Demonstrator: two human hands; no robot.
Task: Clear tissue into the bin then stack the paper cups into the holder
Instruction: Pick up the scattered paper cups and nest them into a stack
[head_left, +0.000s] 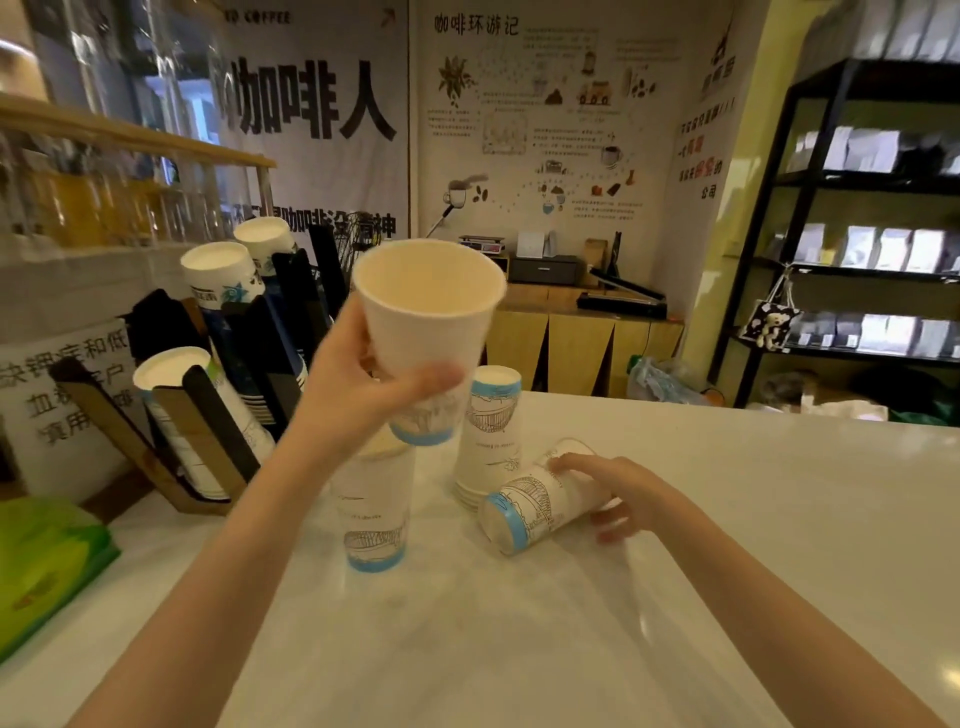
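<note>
My left hand (363, 384) grips a white paper cup (428, 312) with a blue base, held upright in the air above the counter with its mouth facing me. Below it an upright cup (374, 514) stands on the white counter (727, 519). Behind, a short stack of upside-down cups (488, 431) stands. A cup lying on its side (524, 512) has my right hand (618, 493) resting on it, fingers spread over its wall. The slanted cup holder (208, 415) at the left holds several rows of stacked cups.
A green tissue packet (47, 561) lies at the counter's left edge. Black shelves with bags (857, 244) stand at the right. A wooden cabinet (571, 343) with a scale and a sealer sits behind the counter. No bin is in view.
</note>
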